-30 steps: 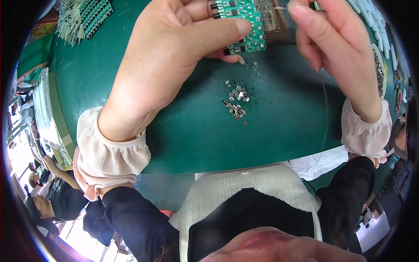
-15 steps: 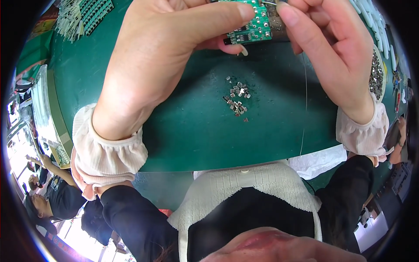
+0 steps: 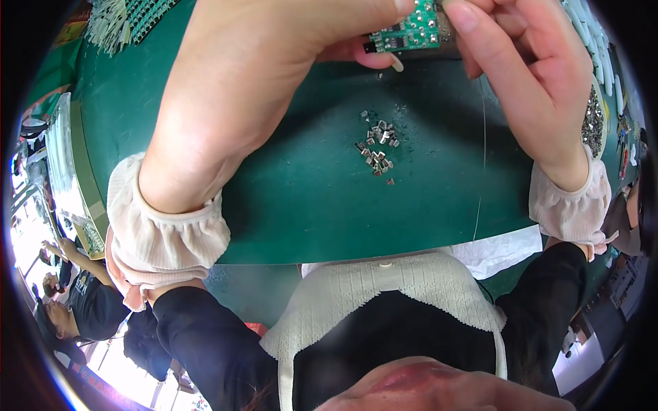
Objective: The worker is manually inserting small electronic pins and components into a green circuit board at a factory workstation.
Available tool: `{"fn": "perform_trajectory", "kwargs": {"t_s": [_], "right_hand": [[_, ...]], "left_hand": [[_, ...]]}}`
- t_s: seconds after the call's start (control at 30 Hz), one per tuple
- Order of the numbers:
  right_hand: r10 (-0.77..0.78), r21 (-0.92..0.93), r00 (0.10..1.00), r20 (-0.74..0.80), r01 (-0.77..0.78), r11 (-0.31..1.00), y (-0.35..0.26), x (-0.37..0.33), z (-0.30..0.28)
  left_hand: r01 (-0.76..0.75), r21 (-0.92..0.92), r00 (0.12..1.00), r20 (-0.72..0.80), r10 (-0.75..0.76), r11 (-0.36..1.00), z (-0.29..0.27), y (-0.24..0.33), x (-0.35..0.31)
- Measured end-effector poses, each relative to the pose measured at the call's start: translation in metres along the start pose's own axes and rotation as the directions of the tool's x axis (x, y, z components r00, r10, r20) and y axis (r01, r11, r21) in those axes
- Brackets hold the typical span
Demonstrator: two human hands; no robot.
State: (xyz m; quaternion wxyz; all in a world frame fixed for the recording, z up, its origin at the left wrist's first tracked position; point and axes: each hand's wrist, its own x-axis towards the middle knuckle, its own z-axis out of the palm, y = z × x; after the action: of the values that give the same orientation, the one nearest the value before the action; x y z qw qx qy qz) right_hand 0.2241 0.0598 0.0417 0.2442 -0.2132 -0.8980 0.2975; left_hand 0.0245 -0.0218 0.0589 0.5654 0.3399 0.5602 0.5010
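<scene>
At the top edge, my left hand (image 3: 274,55) is closed around a small green circuit board (image 3: 417,33) with solder points and black chips, its thumb on the board's face. Part of the board is cut off by the frame. My right hand (image 3: 528,75) is beside the board's right edge, thumb and fingers drawn together in a pinch; what they hold is hidden at the edge. Below the hands, a loose pile of small shiny metal pieces (image 3: 378,147) lies on the green tabletop (image 3: 329,219).
A dish of many small metal parts (image 3: 592,127) is at the right, with pale tubes (image 3: 595,48) beyond it. At the far left are more circuit boards with pale wires (image 3: 147,17) and a shallow box (image 3: 79,171). Another person (image 3: 92,301) sits at the lower left.
The circuit board and both hands have shifted slightly up and right in the picture. A thin metal tip seen earlier by my right fingers is now out of sight.
</scene>
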Motion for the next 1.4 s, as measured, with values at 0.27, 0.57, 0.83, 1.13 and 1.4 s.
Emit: {"fn": "perform_trajectory", "kwargs": {"t_s": [0.27, 0.57, 0.83, 1.13, 1.4], "right_hand": [[0.09, 0.23, 0.996, -0.005, -0.087, 0.969, 0.005, -0.001, 0.004], [0.41, 0.269, 0.903, 0.129, -0.43, 0.862, -0.006, -0.014, -0.01], [-0.047, 0.086, 0.954, 0.296, 0.023, 0.996, -0.006, -0.031, 0.027], [-0.079, 0.106, 0.947, 0.311, 0.048, 0.993, -0.002, -0.032, 0.027], [-0.09, 0.115, 0.952, 0.294, 0.058, 0.992, -0.005, -0.024, 0.01]], "left_hand": [[-0.036, -0.031, 0.999, 0.036, 0.037, 0.999, -0.004, -0.001, -0.002], [-0.028, -0.027, 0.997, 0.064, 0.03, 0.999, -0.005, 0.0, 0.0], [-0.007, -0.02, 0.998, 0.063, 0.009, 1.0, 0.003, 0.005, 0.004], [0.09, 0.01, 0.993, 0.069, -0.09, 0.996, 0.001, 0.004, 0.003], [0.079, 0.0, 0.995, 0.059, -0.079, 0.997, -0.008, -0.005, 0.005]]}}
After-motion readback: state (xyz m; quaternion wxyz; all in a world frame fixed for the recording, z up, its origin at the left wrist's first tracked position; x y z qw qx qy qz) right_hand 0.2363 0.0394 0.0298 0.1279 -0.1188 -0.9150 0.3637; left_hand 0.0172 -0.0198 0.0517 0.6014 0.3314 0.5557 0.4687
